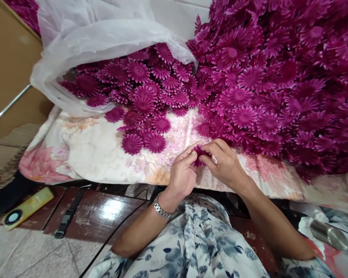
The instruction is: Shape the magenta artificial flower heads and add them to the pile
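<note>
My left hand (183, 173), with a metal watch at the wrist, pinches a small magenta flower piece (198, 156) over the table's front edge. From the right, my right hand (224, 162) grips the same piece with thumb and fingertips. The fingers partly hide the piece. Just beyond my hands, a large heap of magenta flowers (244, 117) covers the right side of the cloth. More flowers (138, 72) spill from the mouth of a white plastic bag (104, 36) at the left, with two flat ones (154, 142) nearest the front.
A floral cloth (89, 154) covers the table. At the far left stands a cardboard box (8, 58). Below the table edge lie a yellow-green object (29, 207) and a black strap with a buckle (67, 218). A metal cylinder (328, 234) is at the lower right.
</note>
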Demonstrator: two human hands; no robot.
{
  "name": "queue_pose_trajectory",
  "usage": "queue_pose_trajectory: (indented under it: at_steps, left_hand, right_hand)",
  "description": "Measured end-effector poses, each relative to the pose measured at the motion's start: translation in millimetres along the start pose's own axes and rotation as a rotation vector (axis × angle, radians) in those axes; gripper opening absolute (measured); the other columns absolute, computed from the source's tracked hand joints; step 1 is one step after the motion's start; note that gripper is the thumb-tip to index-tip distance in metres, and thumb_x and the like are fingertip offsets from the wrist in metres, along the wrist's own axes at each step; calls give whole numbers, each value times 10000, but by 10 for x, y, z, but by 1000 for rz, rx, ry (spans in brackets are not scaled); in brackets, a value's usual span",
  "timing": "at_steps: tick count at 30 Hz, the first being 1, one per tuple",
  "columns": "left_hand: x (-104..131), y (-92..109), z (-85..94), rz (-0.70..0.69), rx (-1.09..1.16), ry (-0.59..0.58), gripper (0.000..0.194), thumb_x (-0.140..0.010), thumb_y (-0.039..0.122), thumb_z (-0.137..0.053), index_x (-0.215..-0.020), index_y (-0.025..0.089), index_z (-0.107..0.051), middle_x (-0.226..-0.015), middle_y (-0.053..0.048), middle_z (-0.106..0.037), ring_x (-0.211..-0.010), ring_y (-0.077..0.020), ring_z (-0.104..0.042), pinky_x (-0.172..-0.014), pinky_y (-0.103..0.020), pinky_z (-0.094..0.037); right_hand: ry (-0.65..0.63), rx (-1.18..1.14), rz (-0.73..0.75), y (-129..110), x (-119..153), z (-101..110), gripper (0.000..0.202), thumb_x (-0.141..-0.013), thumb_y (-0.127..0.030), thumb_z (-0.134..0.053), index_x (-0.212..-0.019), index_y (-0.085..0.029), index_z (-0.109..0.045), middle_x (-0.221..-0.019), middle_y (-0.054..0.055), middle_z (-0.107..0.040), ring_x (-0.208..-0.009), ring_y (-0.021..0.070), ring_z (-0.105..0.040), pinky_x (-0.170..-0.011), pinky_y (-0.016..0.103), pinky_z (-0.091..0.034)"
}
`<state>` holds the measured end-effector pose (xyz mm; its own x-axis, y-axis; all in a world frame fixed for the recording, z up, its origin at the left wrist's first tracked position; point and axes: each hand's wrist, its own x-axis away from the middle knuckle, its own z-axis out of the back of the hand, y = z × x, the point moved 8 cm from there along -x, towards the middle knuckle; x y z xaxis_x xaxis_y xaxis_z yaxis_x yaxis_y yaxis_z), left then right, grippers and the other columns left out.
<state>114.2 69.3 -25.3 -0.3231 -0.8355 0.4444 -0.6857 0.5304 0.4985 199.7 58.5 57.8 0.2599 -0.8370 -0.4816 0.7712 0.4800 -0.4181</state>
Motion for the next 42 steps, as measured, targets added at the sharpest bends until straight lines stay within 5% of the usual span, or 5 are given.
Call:
queue_pose_trajectory:
  at_steps: [15, 25, 34, 38, 42]
  left_hand:
    - [-13, -85, 18, -36, -163, -22, 282, -691, 167, -658, -968, 161, -713, -907, -53, -713, -835, -134, -608, -759, -221, -445]
    - [-31, 50, 46, -41, -92, 5, 279, -678, 147, -672, -954, 157, -713, -889, -62, -727, -812, -121, -649, -794, -210, -474]
    - [-38, 72, 31, -25, -95, 84, 254, -628, 144, -704, -881, 151, -727, -831, -54, -731, -734, -117, -653, -725, -201, -489]
    - [-53, 63, 7, -25, -101, 59, 271, -633, 141, -703, -903, 158, -719, -816, -43, -724, -713, -95, -641, -686, -167, -480]
    - [-78, 30, -21, -23, -120, 23, 286, -667, 158, -680, -951, 165, -708, -817, -43, -716, -713, -100, -637, -679, -181, -483]
  right_hand:
    - [35, 2, -37, 137, 16, 27, 131, -840, -95, -463, -790, -169, -559, -701, 42, -574, -663, 143, -545, -613, 259, -460]
    - [300, 384, -98, 313, -66, 736, 190, -837, -117, -480, -979, -215, -561, -756, 24, -599, -671, 148, -557, -627, 269, -455]
    - [469, 700, -153, 689, -425, 1815, 276, -873, -247, -479, -1128, -220, -581, -1015, 123, -596, -984, 270, -528, -814, 418, -413]
    - [572, 691, -72, 492, -276, 1567, 223, -889, -210, -461, -1061, -229, -601, -872, 74, -613, -842, 209, -554, -753, 368, -441]
    - [378, 586, -14, 471, -202, 1017, 214, -878, -156, -454, -993, -218, -623, -773, 43, -607, -722, 161, -555, -652, 282, -468]
